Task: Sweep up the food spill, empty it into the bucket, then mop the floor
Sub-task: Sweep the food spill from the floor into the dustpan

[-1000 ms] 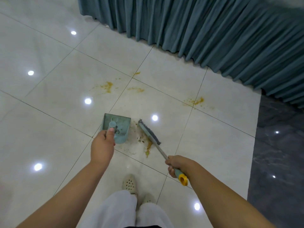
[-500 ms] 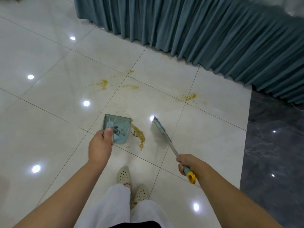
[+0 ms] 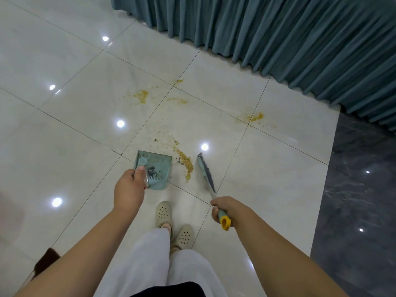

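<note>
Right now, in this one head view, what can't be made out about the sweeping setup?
- Bucket and mop: neither shows in the head view, so their place is unknown.
- Dustpan: the left hand covers its handle and near corner; the dark bits inside are too small to identify.
- Broom: seen edge-on, so whether the bristles touch the floor is unclear; the right hand hides its grip.
- Curtain: hides what lies behind it.

1. Both forearms are bare, with no sleeve in view; the left hand (image 3: 128,190) and right hand (image 3: 225,209) wear no gloves.
2. Loose white trousers (image 3: 150,260) cover the legs.
3. A dark hem (image 3: 169,290) of an upper garment shows at the near edge.
4. Cream perforated clog shoes (image 3: 164,213) are on the feet, their uppers dotted with round holes.
</note>
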A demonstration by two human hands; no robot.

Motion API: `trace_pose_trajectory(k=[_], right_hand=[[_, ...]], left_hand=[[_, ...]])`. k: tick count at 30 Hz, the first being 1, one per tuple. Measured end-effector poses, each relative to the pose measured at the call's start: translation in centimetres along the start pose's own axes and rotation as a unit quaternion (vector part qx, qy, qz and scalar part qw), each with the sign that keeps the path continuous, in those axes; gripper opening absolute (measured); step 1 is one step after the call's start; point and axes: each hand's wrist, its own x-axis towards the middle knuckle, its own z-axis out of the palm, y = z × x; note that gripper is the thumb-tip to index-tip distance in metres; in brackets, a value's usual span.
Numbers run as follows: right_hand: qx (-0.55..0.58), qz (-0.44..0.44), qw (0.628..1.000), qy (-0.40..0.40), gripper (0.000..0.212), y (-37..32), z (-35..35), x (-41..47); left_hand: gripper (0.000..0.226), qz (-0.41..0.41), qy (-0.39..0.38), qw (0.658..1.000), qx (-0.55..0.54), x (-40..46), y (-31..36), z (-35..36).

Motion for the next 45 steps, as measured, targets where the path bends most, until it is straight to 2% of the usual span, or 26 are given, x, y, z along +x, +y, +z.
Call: trace_pose_trajectory(k=[5, 8, 20, 26, 35, 41, 45], right_hand=[[0.016, 0.006, 0.999, -0.046, 0.007, 0.0, 3.1, 0.1], [0.042, 0.002, 0.998, -0.048, 0.005, 0.9, 4.1, -0.5], [0.144, -0.019, 0.989, 0.037, 0.003, 1.5, 5.0, -2.1], [0.164, -0.018, 0.985, 0.058, 0.010, -0.1, 13.6, -1.0], [0.172, -0.018, 0.985, 0.012, 0.007, -1.7, 29.4, 1.1], [0.173, -0.033, 0.983, 0.048, 0.014, -1.6, 32.8, -0.8], [0.153, -0.040, 0.985, 0.066, 0.013, -0.9, 33.7, -2.4]], left_hand=[[0.046, -0.018, 0.004, 1.000, -0.016, -0.3, -1.1, -1.2], [0.044, -0.021, 0.005, 1.000, -0.021, -0.2, -1.5, -2.1], [0.042, -0.010, -0.021, 0.999, -0.037, 4.5, -3.2, -7.2], [0.040, 0.012, -0.048, 0.999, -0.010, 9.9, -4.9, -11.9], [0.038, 0.043, -0.067, 0.997, -0.003, 18.5, -8.2, -21.0], [0.042, 0.062, -0.071, 0.995, 0.039, 22.0, -9.2, -24.5], [0.048, 0.048, -0.045, 0.997, 0.036, 23.8, -9.9, -26.1]])
